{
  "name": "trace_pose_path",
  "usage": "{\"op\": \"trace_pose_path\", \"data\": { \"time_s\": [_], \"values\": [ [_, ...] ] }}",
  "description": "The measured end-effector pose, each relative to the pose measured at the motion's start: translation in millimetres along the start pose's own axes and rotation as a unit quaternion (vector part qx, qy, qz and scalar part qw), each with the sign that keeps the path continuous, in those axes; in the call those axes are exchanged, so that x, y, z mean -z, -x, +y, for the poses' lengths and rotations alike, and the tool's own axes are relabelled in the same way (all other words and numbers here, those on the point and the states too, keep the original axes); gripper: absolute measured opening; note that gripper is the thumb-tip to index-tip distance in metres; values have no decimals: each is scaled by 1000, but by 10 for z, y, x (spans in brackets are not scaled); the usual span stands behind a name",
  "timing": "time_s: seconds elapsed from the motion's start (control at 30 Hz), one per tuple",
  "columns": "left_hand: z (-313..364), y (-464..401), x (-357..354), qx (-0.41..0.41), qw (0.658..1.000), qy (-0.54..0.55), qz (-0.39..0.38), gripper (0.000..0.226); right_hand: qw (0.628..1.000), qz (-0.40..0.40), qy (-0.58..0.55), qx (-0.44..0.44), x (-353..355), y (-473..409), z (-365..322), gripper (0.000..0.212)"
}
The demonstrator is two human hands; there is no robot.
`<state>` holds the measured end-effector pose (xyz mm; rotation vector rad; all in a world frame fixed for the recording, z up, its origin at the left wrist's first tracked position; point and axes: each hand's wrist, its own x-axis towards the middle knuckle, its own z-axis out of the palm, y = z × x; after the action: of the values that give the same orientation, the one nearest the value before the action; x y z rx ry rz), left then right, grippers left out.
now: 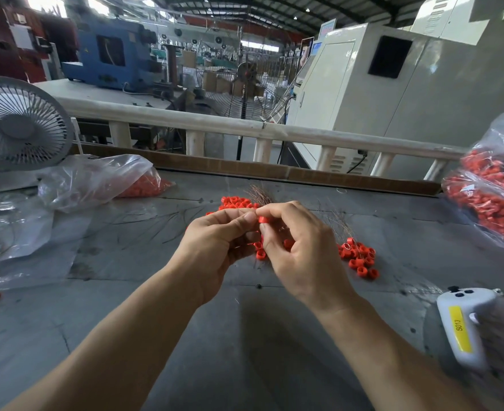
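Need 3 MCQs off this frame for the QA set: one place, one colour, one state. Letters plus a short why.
1. Where does the white controller lie?
A. beside the fan
B. on the table, near right
C. inside a bag

2. What colour is the small ring being held?
A. blue
B. red
C. white

3. What is the right hand doing?
A. lying flat
B. hanging idle
C. pinching the small ring

1 B: it sits at the table's near right edge.
2 B: same red as the loose rings nearby.
3 C: its thumb and forefinger curl round it.
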<state>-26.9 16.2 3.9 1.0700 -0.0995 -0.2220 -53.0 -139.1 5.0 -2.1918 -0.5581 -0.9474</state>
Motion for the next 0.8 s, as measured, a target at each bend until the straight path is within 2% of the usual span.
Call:
{"op": "trace_pose_path", "data": {
  "time_s": [0.17,0.37,0.5,0.63,0.73,0.8],
  "values": [
    [-2,12,-11,-11,999,-32,19,24,999,-14,-30,-37,17,17,33,15],
    [-4,17,-1,-10,998,-45,36,24,997,-34,-49,-50,6,15,21,12],
    [-8,12,0,2,999,-27,35,15,998,-37,-34,-35,26,4,1,15],
    [7,26,-17,2,999,-16,32,19,999,-33,-3,-26,27,-10,-3,18],
    [-4,20,-26,-37,989,-124,74,8,998,-26,46,-45,69,-33,72,17],
    [-37,11,-12,-78,962,-238,108,10,991,-11,101,-90,147,-61,168,16]
  ]
}}
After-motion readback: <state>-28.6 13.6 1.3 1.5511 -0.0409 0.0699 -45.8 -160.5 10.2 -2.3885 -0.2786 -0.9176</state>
